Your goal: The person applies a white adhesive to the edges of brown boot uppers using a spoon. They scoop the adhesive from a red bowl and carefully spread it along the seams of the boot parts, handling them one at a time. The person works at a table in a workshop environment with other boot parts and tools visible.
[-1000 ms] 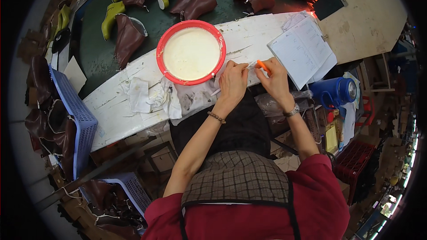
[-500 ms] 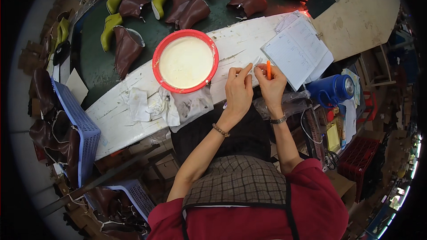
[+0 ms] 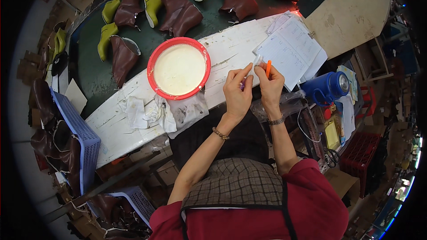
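Now the orange pen (image 3: 268, 68) stands upright in the right hand (image 3: 269, 86), fingers closed around it, where half a second ago it sat at much the same tilt. The left hand (image 3: 238, 93) is pinched shut on a small pale thing (image 3: 257, 59), too small to tell, and both hands have stayed pressed together over the white bench (image 3: 231, 51), just right of the red basin (image 3: 179, 68). A sheet of paper (image 3: 293, 51) lies right of the basin, rags (image 3: 151, 113) below it.
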### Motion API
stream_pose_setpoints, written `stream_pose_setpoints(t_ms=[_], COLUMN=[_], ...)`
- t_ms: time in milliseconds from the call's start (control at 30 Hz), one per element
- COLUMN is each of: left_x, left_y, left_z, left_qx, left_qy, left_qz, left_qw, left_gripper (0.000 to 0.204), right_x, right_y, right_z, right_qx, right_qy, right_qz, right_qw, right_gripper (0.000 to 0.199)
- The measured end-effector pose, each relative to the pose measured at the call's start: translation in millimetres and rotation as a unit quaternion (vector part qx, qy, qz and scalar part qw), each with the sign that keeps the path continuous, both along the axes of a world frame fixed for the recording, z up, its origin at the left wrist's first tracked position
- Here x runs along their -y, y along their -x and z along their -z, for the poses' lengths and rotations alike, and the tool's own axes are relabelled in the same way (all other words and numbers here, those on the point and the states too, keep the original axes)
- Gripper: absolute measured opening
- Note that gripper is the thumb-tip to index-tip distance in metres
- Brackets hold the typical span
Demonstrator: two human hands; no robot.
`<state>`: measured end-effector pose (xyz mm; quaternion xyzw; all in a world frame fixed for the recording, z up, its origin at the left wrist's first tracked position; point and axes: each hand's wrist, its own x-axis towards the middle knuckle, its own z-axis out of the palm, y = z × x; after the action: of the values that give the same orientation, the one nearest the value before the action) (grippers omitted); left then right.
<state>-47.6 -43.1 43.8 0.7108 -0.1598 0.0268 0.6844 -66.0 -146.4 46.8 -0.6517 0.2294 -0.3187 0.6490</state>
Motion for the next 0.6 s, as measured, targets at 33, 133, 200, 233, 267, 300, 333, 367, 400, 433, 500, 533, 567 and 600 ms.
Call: stream_pose_setpoints(t_ms=[33, 133, 200, 233, 267, 300, 333, 367, 400, 433, 500, 533, 567, 600], left_x=[-1, -2, -4, -7, -10, -14, -17, -20, -21, -21, -21, -21, -22, -21], left_y=[-2, -3, -6, -9, -12, -17, -19, -20, -22, -26, -33, -36, -39, -41], left_z=[1, 14, 25, 31, 36, 34, 36, 37, 37, 36, 36, 37, 37, 38], left_qx=[-0.002, -0.030, -0.108, -0.173, -0.236, -0.284, -0.302, -0.319, -0.336, -0.354, -0.390, -0.393, -0.397, -0.400], left_qy=[0.002, 0.029, 0.043, 0.046, 0.048, 0.073, 0.090, 0.108, 0.127, 0.123, 0.113, 0.120, 0.127, 0.135], left_qz=[0.004, 0.004, 0.005, 0.008, 0.011, 0.015, 0.017, 0.020, 0.022, 0.030, 0.043, 0.048, 0.054, 0.063], left_qw=[1.000, 0.999, 0.993, 0.984, 0.970, 0.956, 0.949, 0.941, 0.933, 0.927, 0.913, 0.910, 0.907, 0.904], left_gripper=[0.036, 0.036, 0.035, 0.035, 0.036, 0.036, 0.036, 0.036, 0.036, 0.037, 0.040, 0.040, 0.041, 0.041], right_x=[1, 10, 16, 17, 20, 23, 24, 21, 17, 13, 6, 2, -1, -4], right_y=[1, 6, 6, 2, 3, 6, 7, 8, 8, 10, 14, 14, 13, 13], right_z=[-1, 0, 7, 9, 9, 6, 5, 8, 12, 14, 11, 9, 11, 13], right_qx=[-0.020, -0.037, 0.009, 0.054, 0.028, 0.004, -0.021, -0.005, 0.012, 0.028, 0.059, 0.075, 0.077, 0.078], right_qy=[-0.006, -0.015, -0.006, 0.055, 0.078, 0.100, 0.121, 0.091, 0.061, 0.031, 0.039, 0.042, 0.042, 0.043], right_qz=[-0.013, -0.041, -0.047, -0.033, -0.037, -0.042, -0.047, -0.056, -0.065, -0.073, -0.091, -0.100, -0.103, -0.104], right_qw=[1.000, 0.998, 0.999, 0.997, 0.996, 0.994, 0.991, 0.994, 0.996, 0.996, 0.993, 0.991, 0.991, 0.991], right_gripper=[0.018, 0.021, 0.023, 0.027, 0.026, 0.025, 0.024, 0.021, 0.018, 0.015, 0.009, 0.007, 0.007, 0.009])
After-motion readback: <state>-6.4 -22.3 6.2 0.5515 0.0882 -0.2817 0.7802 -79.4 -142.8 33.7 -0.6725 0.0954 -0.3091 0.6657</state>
